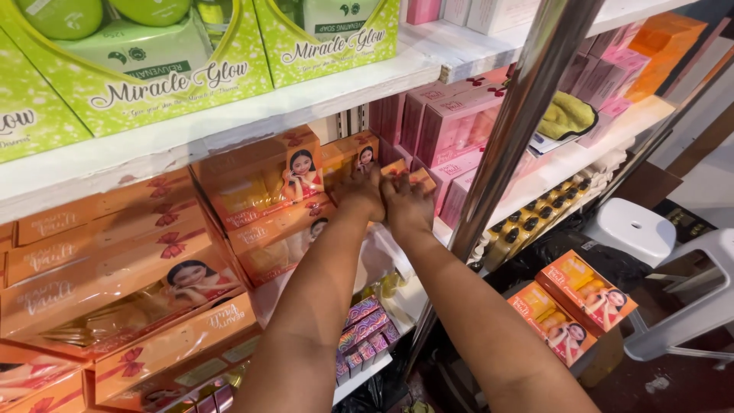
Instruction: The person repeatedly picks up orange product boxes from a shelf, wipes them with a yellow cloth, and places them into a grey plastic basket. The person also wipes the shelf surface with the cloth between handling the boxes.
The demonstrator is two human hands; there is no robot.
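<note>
Shelves: white boards (229, 122) in tiers, crossed by a slanting shiny metal pole (527, 92) on the right.
Top shelf: big green gift boxes (176, 76) standing along its front edge.
Middle shelf, left part: long orange gift boxes (115, 268) stacked flat, each with a red bow and a portrait panel, reaching to the front edge.
Middle shelf, right part: pink cartons (451, 122) upright behind the pole; a yellow cloth (566, 115) lies further right.
Lower shelf: small striped purple boxes (367, 329) at its front edge, under the arms.
Floor side: a white plastic stool (634, 229) to the right, with two loose orange boxes (573, 306) lying near it.
Small orange boxes: a short row (359, 153) toward the back of the middle shelf, between the long orange stack and the pink cartons; both hands are on them.
Left hand: (361, 191) pressed against the small boxes, fingers curled over their front; whether it truly grips one I cannot tell.
Right hand: (407, 205) just beside the left, touching it, fingertips on a small box edge (420, 177); grip likewise unclear.
Handling: likely light, stiff card with glossy, slightly slippery faces and corners that crush; best held by the two narrow sides, not the thin front panel.
</note>
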